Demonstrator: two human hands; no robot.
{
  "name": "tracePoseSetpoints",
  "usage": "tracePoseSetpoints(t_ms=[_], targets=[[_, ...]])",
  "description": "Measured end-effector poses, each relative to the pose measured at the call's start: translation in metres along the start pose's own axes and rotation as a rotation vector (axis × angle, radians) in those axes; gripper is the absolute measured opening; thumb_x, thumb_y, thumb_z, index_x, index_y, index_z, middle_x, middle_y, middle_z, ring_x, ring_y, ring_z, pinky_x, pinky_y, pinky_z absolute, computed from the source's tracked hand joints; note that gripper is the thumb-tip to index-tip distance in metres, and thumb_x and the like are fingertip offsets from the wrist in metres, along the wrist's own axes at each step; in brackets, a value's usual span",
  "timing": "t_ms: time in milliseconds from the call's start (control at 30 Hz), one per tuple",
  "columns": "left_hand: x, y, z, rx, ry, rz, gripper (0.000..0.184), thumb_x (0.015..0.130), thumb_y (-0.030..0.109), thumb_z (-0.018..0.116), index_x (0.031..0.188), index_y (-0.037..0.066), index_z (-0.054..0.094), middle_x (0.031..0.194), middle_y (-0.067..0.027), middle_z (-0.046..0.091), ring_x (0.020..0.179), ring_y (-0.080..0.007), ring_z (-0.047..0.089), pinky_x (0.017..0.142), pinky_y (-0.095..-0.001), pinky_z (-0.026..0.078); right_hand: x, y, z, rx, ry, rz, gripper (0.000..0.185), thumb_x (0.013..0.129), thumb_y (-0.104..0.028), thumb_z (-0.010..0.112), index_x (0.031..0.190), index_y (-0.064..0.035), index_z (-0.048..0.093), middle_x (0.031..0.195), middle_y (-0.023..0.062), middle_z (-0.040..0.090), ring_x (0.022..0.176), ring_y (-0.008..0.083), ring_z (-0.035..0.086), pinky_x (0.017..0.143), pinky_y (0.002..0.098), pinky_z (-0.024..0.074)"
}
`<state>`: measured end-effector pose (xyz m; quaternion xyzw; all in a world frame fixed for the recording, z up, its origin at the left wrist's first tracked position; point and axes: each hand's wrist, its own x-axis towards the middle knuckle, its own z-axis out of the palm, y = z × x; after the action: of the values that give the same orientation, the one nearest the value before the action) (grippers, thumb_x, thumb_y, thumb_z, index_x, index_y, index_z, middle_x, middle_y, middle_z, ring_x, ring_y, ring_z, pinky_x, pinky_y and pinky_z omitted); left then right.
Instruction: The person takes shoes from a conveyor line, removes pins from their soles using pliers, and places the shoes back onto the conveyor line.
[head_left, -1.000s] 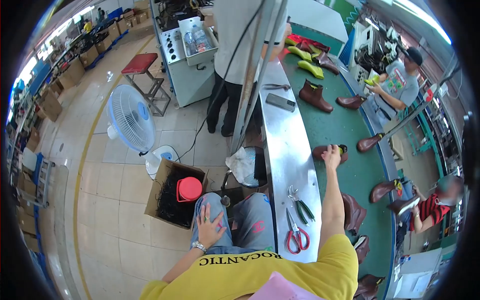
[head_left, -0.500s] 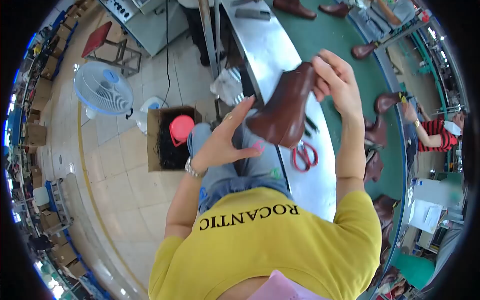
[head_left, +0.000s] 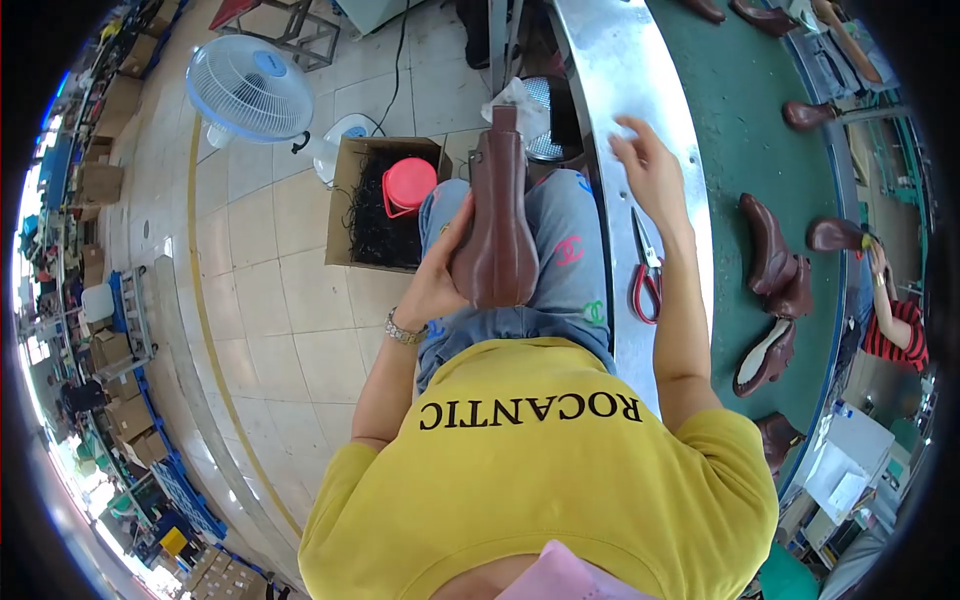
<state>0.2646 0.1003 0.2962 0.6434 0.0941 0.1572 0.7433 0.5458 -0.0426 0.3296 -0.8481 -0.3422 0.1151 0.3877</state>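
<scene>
My left hand (head_left: 438,278) grips a brown leather boot (head_left: 502,225) from its left side, over my lap. The toe end points toward me and the shaft, with a tab at its tip, points away. Over the metal bench edge (head_left: 625,70), my right hand (head_left: 650,172) is empty, its fingers bent and apart. Just below that hand lie red-handled scissors (head_left: 647,278) on the metal, blades pointing away from me.
Several brown boots (head_left: 768,245) lie on the green belt (head_left: 715,130) at right. Beyond it, a person in a striped shirt (head_left: 893,335) touches another boot (head_left: 838,235). A cardboard box (head_left: 345,215) with a pink container (head_left: 410,185) and a fan (head_left: 250,90) stand at left.
The boot has passed from my right hand to my left and moved left over my lap, its shaft now pointing away. My right hand has let go. The view has shifted.
</scene>
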Motion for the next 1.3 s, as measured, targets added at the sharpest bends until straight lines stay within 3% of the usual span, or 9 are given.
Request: tracePoseSetpoints(t_ms=[133,300,400,467,567,600,700,900,1300], targets=[[-0.006,0.024,-0.017,0.140,0.048,0.017,0.110,0.071,0.007,0.083,0.154,0.004,0.012,0.155,-0.0128,0.030,0.139,-0.0198,0.035,0.113,-0.0350,0.031,-0.043,0.137,0.012,-0.586,0.050,0.101,0.054,0.084,-0.023,0.069,0.135,-0.0152,0.053,0.118,0.0226,0.059,0.112,0.0367,0.056,0.095,0.0437,0.0447],[-0.016,0.020,-0.056,-0.138,0.221,-0.455,0.078,0.073,0.005,0.080,0.141,0.002,0.041,0.133,-0.0084,0.055,0.123,-0.0170,0.053,0.102,-0.0340,0.044,-0.077,0.163,0.009,-0.644,0.101,0.136,0.059,0.085,-0.023,0.067,0.141,-0.0205,0.048,0.123,0.0202,0.053,0.110,0.0364,0.053,0.092,0.0462,0.0443],[-0.003,0.027,-0.052,-0.160,0.272,-0.570,0.055,0.081,0.024,0.077,0.125,0.004,0.051,0.115,-0.0053,0.061,0.105,-0.0137,0.058,0.090,-0.0316,0.049,-0.069,0.165,0.007,-0.663,0.042,0.136,0.053,0.091,-0.025,0.059,0.142,-0.0161,0.047,0.117,0.0200,0.055,0.105,0.0340,0.054,0.089,0.0444,0.0446],[0.007,0.029,-0.046,-0.115,0.217,-0.642,0.060,0.085,0.038,0.074,0.128,0.003,0.050,0.115,-0.0053,0.060,0.103,-0.0134,0.057,0.089,-0.0313,0.048,-0.063,0.176,0.005,-0.632,0.023,0.099,0.050,0.095,-0.026,0.055,0.141,-0.0098,0.046,0.109,0.0167,0.059,0.097,0.0285,0.057,0.085,0.0400,0.0456],[0.018,0.026,-0.033,-0.105,0.155,-0.662,0.068,0.086,0.040,0.072,0.136,0.002,0.045,0.119,-0.0071,0.059,0.105,-0.0138,0.056,0.091,-0.0313,0.047,-0.053,0.122,-0.010,0.297,0.004,0.532,0.051,0.095,-0.027,0.057,0.140,-0.0040,0.046,0.093,0.0086,0.061,0.085,0.0180,0.057,0.079,0.0303,0.0454],[0.019,0.022,-0.029,-0.135,0.141,-0.626,0.073,0.087,0.040,0.071,0.141,0.001,0.041,0.123,-0.0087,0.057,0.108,-0.0146,0.056,0.092,-0.0308,0.047,-0.054,0.103,-0.006,0.468,0.048,0.515,0.047,0.097,-0.030,0.056,0.136,-0.0034,0.049,0.086,0.0018,0.059,0.079,0.0099,0.054,0.075,0.0251,0.0431],[0.028,0.016,-0.021,-0.083,0.118,-0.566,0.071,0.088,0.040,0.070,0.141,0.001,0.041,0.125,-0.0090,0.057,0.111,-0.0152,0.055,0.092,-0.0310,0.047,-0.057,0.024,-0.005,0.676,-0.164,0.497,0.036,0.096,-0.028,0.057,0.124,-0.0069,0.053,0.088,0.0017,0.062,0.081,0.0099,0.056,0.077,0.0246,0.0416],[0.041,0.010,0.000,-0.094,0.205,-0.413,0.076,0.087,0.039,0.071,0.143,0.001,0.036,0.132,-0.0125,0.053,0.118,-0.0195,0.051,0.100,-0.0328,0.041,-0.048,-0.076,0.002,0.709,-0.760,0.418,0.055,0.099,-0.019,0.051,0.148,-0.0050,0.030,0.105,0.0108,0.067,0.090,0.0173,0.063,0.079,0.0268,0.0458],[0.043,-0.021,-0.012,-0.004,0.268,-0.472,0.074,0.088,0.045,0.064,0.139,-0.003,0.039,0.128,-0.0181,0.057,0.116,-0.0251,0.057,0.098,-0.0342,0.043,-0.038,-0.102,0.014,0.836,-0.905,0.575,0.058,0.102,-0.021,0.048,0.150,-0.0040,0.020,0.118,0.0200,0.063,0.107,0.0277,0.064,0.095,0.0390,0.0492]])
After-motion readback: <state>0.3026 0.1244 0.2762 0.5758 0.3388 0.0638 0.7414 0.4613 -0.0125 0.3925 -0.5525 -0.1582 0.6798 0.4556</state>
